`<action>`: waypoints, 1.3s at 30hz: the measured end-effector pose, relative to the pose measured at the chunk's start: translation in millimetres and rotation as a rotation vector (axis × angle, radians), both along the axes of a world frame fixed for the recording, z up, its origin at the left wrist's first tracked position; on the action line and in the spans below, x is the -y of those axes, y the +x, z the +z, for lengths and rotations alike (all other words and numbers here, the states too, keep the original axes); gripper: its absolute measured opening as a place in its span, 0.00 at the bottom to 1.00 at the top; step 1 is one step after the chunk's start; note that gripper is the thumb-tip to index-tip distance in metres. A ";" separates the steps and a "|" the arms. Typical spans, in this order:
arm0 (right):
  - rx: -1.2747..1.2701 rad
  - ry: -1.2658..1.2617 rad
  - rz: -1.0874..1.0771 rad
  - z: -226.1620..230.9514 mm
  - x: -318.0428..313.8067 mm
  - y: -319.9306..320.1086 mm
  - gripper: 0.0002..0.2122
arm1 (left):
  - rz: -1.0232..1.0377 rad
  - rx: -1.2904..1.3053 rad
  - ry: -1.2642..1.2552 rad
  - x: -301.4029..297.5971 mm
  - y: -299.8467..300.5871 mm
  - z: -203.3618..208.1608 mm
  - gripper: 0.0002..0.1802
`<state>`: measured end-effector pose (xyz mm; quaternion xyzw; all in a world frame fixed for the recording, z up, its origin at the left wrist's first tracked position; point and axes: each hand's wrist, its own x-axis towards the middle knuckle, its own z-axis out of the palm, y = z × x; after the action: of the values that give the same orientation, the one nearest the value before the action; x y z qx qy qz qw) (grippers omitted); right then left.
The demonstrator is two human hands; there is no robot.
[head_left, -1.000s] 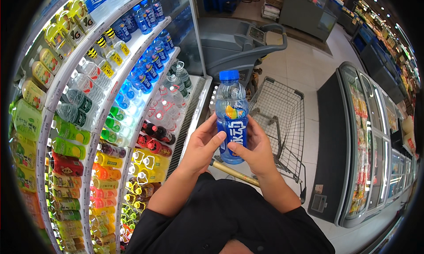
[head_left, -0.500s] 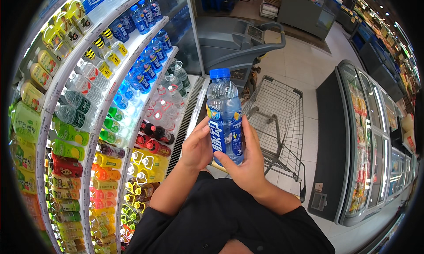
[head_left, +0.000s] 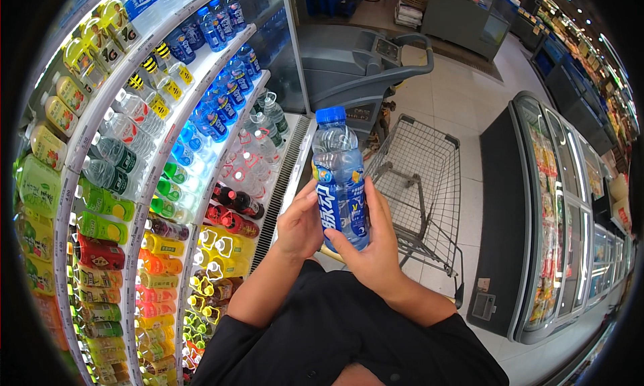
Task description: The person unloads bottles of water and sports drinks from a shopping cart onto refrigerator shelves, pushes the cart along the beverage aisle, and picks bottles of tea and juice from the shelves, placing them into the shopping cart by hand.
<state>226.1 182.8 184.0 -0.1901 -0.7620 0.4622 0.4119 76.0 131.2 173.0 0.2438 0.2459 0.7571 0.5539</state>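
A clear plastic drink bottle (head_left: pixel 338 174) with a blue cap and a blue wrap label stands nearly upright in front of my chest, its cap end leaning slightly left. My left hand (head_left: pixel 300 219) is closed against its left side, fingers partly behind it. From the right, my right hand (head_left: pixel 365 242) grips the lower part, with the thumb across the front of the label. Both hands hold the bottle together, well away from the shelves. The fingers behind the bottle are hidden.
Lit drink shelves (head_left: pixel 144 205) full of bottles curve along my left. Just past the bottle stands a wire shopping cart (head_left: pixel 429 198) on the tiled floor. A grey floor-cleaning machine (head_left: pixel 355 60) is farther ahead. On the right is a glass-topped freezer (head_left: pixel 500 218).
The bottle has shifted a little left, and its cap tips slightly more to the left. Both hands keep their hold, with the right hand turned slightly along with it.
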 end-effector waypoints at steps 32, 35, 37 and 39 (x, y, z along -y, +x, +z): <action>0.104 -0.061 -0.011 -14.5 -31.9 -0.7 0.43 | 0.341 -0.351 -0.197 -3.6 18.4 7.0 0.43; 0.124 0.009 -0.035 -14.7 -30.8 -2.2 0.42 | 0.372 -0.491 -0.152 -2.0 18.6 2.3 0.45; 0.126 0.037 -0.040 -11.5 -28.9 -3.8 0.42 | 0.350 -0.471 -0.165 -1.9 16.2 4.8 0.45; 0.127 0.066 -0.047 -10.9 -27.7 -5.3 0.42 | 0.326 -0.451 -0.177 -1.3 14.8 4.1 0.46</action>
<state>220.8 210.5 173.1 -0.2234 -0.7966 0.4141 0.3794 90.8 132.5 177.1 0.3138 0.4640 0.7384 0.3755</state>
